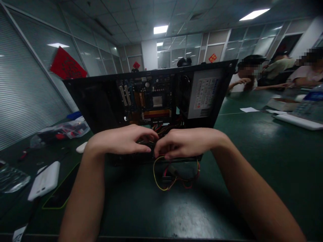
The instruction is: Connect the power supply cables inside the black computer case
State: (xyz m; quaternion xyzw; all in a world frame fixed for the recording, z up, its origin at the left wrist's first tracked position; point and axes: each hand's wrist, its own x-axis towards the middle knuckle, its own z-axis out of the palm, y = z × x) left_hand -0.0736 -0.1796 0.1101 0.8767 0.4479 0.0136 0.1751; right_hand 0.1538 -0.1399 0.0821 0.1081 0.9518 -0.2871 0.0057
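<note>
An open computer case (101, 107) stands in front of me, its inside facing me. It holds a motherboard (157, 101) and a silver power supply (203, 97) with a label. My left hand (123, 139) reaches in at the case's near lower part, fingers curved and thumb apart from them. Beside it, my right hand (185, 143) has its fingers curled together at the near edge; what they hold is hidden. A yellow wire (154, 174) runs from beneath the right fingertips. Loose cables with a dark connector (167, 179) hang over the near edge.
The case stands on a green table (252, 161). At left are a white power bank or phone-like device (45, 179), a dark mat with a green edge (60, 196), and a plastic bag (63, 131). Other people sit at the right, near a large water bottle (311, 104).
</note>
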